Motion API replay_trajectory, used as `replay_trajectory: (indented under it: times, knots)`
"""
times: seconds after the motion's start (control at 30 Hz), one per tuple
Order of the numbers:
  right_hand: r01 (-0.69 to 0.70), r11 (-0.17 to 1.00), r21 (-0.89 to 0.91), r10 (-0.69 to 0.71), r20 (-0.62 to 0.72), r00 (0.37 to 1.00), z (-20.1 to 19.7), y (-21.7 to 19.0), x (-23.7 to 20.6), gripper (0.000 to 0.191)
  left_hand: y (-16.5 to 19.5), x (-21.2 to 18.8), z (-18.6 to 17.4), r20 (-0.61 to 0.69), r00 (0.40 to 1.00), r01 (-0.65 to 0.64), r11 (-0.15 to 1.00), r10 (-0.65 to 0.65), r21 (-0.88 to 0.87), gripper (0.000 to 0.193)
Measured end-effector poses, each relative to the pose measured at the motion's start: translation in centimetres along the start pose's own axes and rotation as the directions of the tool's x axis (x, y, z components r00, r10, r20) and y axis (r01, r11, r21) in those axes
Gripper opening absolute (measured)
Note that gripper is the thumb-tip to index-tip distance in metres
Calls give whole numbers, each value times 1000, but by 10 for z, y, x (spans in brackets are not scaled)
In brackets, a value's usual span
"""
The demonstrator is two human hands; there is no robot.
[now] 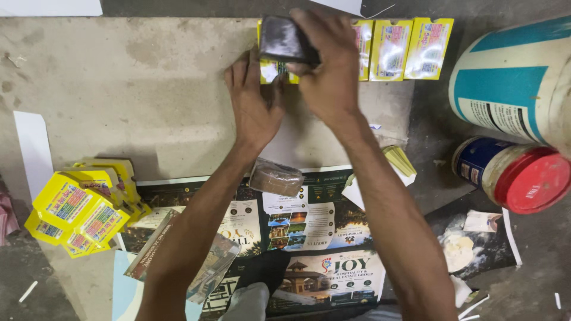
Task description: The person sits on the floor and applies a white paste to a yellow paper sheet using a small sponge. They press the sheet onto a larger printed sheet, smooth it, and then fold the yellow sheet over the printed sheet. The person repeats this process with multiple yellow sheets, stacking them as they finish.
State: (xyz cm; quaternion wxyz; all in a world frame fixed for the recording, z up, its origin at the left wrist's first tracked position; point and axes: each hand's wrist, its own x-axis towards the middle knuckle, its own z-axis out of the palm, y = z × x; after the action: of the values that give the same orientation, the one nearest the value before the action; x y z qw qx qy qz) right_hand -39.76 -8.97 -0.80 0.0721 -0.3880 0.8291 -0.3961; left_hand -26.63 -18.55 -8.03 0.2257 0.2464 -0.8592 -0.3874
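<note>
Two bare hands meet at the far edge of the cardboard sheet (pixel 148 89), which serves as the landmark. The right hand (pixel 327 71) is closed around a dark rectangular block (pixel 284 40), gripping it from above and holding it over the row of yellow packets (pixel 389 49) that lies along the sheet's far edge. The left hand (pixel 254 98) lies flat and open, fingers stretched out, pressing on the sheet just beside the block and touching the nearest packet of the row.

Toward the near side of the sheet, a brown wrapped bar (pixel 275 177) rests where the sheet meets a spread printed brochure (pixel 309 238). At the sheet's near left corner sits a loose heap of folded yellow cartons (pixel 77 208). Off the sheet's right edge stand a large white and teal drum (pixel 517 77) and, nearer, a jar with a red lid (pixel 517 175) lying on its side. A thin stack of pale yellow cards (pixel 399 159) lies at the sheet's near right corner.
</note>
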Motion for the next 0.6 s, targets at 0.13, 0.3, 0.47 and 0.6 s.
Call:
replay_trajectory:
  times: [0.13, 0.3, 0.47, 0.6]
  knots:
    - [108, 980, -167, -108, 10, 994, 3, -17, 2, 70, -10, -6, 13, 13, 991, 136, 990, -136, -44, 57]
    - [-25, 979, -201, -12, -178, 984, -61, -21, -80, 54, 2, -23, 7, -58, 997, 28, 932, -52, -361, 90]
    - [-270, 843, -465, 178, -234, 956, -130, 10, -192, 45, 76, -114, -17, 173, 974, 190, 943, -146, -274, 9]
    - [-303, 872, -383, 225, -236, 945, -125, 33, -234, 34, 132, -191, 4, 886, 367, 783, 609, -284, -129, 44]
